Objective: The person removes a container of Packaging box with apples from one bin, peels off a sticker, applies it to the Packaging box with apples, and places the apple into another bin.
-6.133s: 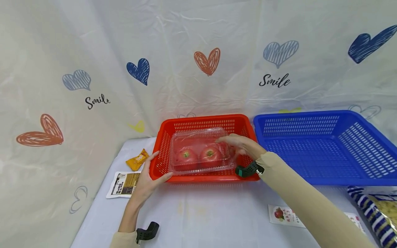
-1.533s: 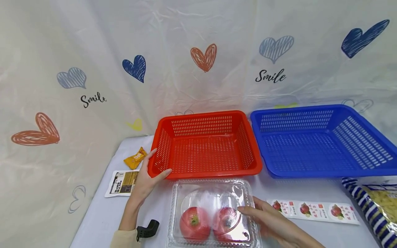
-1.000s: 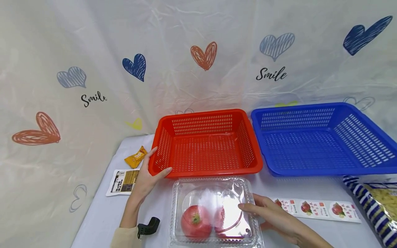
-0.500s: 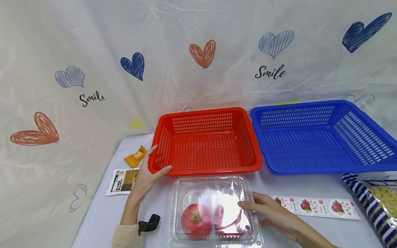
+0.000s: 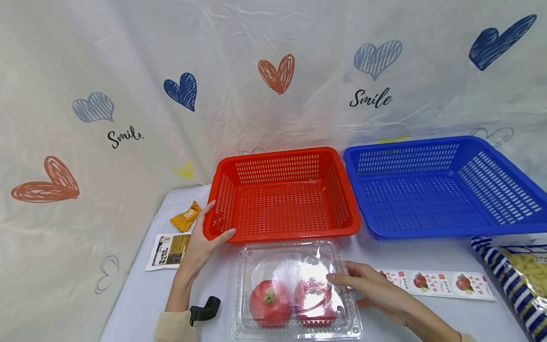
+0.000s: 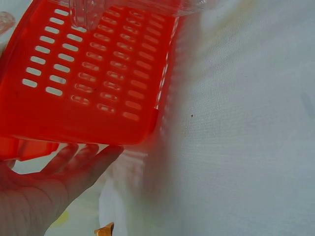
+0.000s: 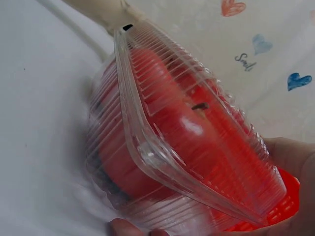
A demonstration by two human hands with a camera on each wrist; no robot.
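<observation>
A clear plastic clamshell box [image 5: 290,256] with a ridged rim is in front of the red basket [image 5: 282,233], overlapping the basket's front edge slightly in the head view. Red apples [image 5: 270,302] show through its glossy lid; a brown stem is visible in the right wrist view. My right hand [image 5: 376,289] holds the box by its right side, thumb over the lid edge and other fingers lower down. At the basket's front left corner, my left hand [image 5: 201,247] rests with thumb and fingers spread. Its straight fingertips [image 6: 115,150] touch the basket's outer wall in the left wrist view.
A blue basket [image 5: 427,232] stands right of the red one. A strip of fruit stickers [image 5: 440,284] lies beyond my right hand, near a striped bag of yellowish food [image 5: 513,280]. On the left lie an orange packet [image 5: 185,217] and a white-and-brown pouch [image 5: 168,251].
The clamshell box has come out of the red basket toward me, in my right hand. Over the last second it stays about still; only the view shifts slightly. My left hand keeps its place.
</observation>
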